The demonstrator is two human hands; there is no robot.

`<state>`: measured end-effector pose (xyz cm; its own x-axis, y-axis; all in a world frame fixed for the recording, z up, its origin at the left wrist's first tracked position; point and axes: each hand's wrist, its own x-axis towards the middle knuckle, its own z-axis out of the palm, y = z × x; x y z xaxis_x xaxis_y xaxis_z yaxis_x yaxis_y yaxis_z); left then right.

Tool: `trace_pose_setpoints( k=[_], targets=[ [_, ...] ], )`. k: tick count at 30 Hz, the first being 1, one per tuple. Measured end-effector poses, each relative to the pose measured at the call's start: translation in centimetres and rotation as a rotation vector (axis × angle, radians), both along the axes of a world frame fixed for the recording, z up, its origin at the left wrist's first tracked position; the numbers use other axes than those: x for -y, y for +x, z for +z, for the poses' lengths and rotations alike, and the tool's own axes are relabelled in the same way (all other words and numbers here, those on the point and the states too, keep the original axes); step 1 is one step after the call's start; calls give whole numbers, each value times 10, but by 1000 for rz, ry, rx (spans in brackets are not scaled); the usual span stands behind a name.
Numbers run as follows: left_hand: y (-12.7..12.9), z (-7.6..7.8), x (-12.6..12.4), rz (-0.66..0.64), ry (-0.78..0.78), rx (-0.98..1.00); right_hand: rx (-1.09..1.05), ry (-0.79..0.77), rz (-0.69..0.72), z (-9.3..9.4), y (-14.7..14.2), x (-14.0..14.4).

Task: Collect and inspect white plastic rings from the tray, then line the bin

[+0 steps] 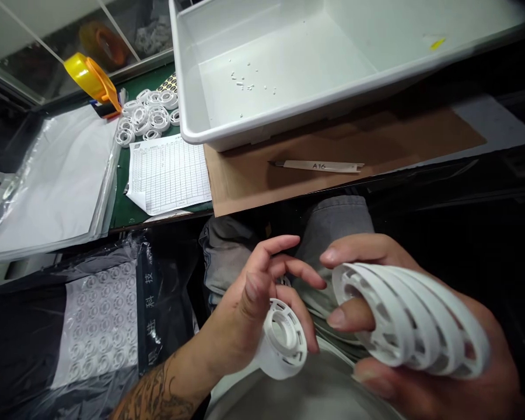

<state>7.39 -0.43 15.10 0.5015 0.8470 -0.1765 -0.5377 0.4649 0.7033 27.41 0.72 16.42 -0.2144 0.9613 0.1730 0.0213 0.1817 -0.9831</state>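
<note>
Before the green table (123,204), left hand (247,309): from the head view, your thumb and upper fingers are spread, while the lower fingers curl about a white ring (275,364).
White ring: it sits at your palm side, below the spread fingers.
Right hand (501,350): your fingers close on a ring stack (402,321), one fingertip inside its bore, others around the outside.
Ring stack: tilted, apart from your left hand.
Bin (359,95): beyond your hands, white bits (240,86) on its floor.
Loose rings (151,115): piled left of the bin.
</note>
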Motion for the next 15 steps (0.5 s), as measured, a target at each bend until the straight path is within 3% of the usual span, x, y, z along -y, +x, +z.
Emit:
trace_pose_setpoints(
  k=[3, 7, 15],
  targets=[
    [-3, 14, 2, 0, -30, -176, 74, 38, -11, -6, -4, 0],
    [-5, 26, 3, 1, 10, -260, 142, 111, 22, -12, -10, 1],
    [-4, 32, 3, -28, 31, -454, 283, 262, 68, -13, -13, 6]
  ],
)
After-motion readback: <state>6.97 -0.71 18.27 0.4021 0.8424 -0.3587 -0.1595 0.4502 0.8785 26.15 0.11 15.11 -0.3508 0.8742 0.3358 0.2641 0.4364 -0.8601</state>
